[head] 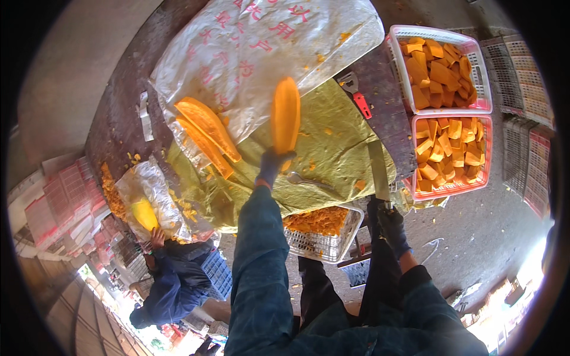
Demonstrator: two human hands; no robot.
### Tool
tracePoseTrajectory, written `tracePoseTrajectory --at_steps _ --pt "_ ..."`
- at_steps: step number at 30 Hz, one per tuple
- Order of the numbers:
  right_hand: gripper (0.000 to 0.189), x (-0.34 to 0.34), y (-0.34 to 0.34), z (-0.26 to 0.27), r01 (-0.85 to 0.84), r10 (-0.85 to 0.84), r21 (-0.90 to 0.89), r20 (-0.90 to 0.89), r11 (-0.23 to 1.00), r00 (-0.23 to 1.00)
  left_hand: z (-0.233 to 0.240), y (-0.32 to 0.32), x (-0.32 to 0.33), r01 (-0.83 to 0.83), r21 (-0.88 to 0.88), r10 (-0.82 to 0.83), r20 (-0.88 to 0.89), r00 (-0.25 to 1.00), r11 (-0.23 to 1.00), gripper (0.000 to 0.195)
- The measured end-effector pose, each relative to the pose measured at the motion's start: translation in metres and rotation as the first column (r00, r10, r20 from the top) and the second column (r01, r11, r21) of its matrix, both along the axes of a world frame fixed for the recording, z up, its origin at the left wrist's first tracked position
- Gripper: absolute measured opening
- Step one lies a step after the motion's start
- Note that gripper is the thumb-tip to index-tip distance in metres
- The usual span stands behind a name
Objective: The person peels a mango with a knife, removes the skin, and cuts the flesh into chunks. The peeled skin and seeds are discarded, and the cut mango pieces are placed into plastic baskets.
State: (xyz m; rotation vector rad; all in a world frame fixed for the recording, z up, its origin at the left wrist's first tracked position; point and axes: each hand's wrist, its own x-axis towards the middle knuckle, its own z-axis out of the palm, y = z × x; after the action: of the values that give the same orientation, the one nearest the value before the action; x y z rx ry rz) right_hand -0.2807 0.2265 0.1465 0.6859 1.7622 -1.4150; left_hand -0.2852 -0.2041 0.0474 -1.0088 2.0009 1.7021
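My left hand [272, 165], in a dark glove, holds the lower end of a long peeled orange squash piece [286, 115] above the table. My gloved right hand [392, 224] grips the handle of a large wide-bladed knife [378, 171], its blade over the table's right edge. Two long cut squash pieces [207, 129] lie side by side on the white woven plastic sheet [231, 58] and the yellow-green sheet [329, 133], left of my left hand. A metal spoon-like tool [307, 180] rests on the yellow-green sheet. A peeler with a red handle [361, 104] lies at the upper right.
Two plastic crates [490, 89] [489, 155] of orange chunks stand at right. A white basket [329, 253] of orange shreds sits below the table edge. At left, a co-worker [173, 285] touches a yellow squash [144, 214]. Stacked crates [512, 75] stand beyond.
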Motion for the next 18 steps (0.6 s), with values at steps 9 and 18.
tracePoseTrajectory --at_steps 9,18 --pt "0.028 0.006 0.028 -0.037 0.078 -0.039 -0.27 0.146 0.96 0.988 0.02 0.04 0.016 -0.462 0.587 0.564 0.011 0.825 0.665 0.04" --pt "0.019 -0.021 0.045 0.001 0.072 -0.073 -0.115 -0.001 0.991 0.997 0.097 0.058 -0.019 -0.264 0.094 0.271 -0.075 0.96 0.96 0.027"
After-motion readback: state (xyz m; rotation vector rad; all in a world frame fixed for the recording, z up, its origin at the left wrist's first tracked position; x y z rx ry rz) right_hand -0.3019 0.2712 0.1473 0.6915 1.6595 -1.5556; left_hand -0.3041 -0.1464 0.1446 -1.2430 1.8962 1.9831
